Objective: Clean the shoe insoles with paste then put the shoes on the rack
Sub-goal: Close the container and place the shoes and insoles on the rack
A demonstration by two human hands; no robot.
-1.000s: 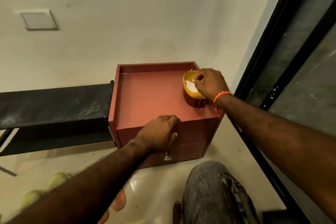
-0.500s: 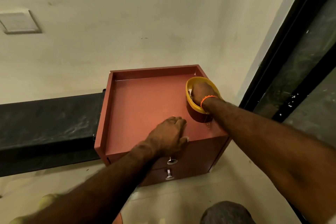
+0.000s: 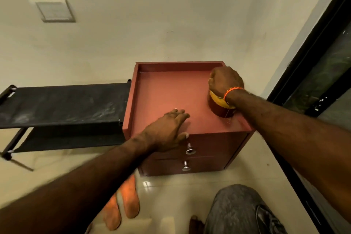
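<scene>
Head view: red two-drawer cabinet (image 3: pixel 167 91) stands against the wall, black shoe rack (image 3: pixel 62 106) touching or just beside its left side. Left hand (image 3: pixel 167 131) lies flat on the cabinet top near the front edge, fingers straight and holding nothing, thumb over the edge above the upper drawer knob (image 3: pixel 190 150). Right hand (image 3: pixel 225 80) sits over the yellow bowl (image 3: pixel 218 100) at the top's right side, fingers curled down into it; cannot tell whether they pinch anything. Orange wristband (image 3: pixel 232 92) on that wrist. Two orange insoles (image 3: pixel 123 203) lie side by side on the floor, near the cabinet's front. A black shoe (image 3: pixel 269 220) shows at the bottom right, beside a grey-clad knee (image 3: pixel 233 209).
</scene>
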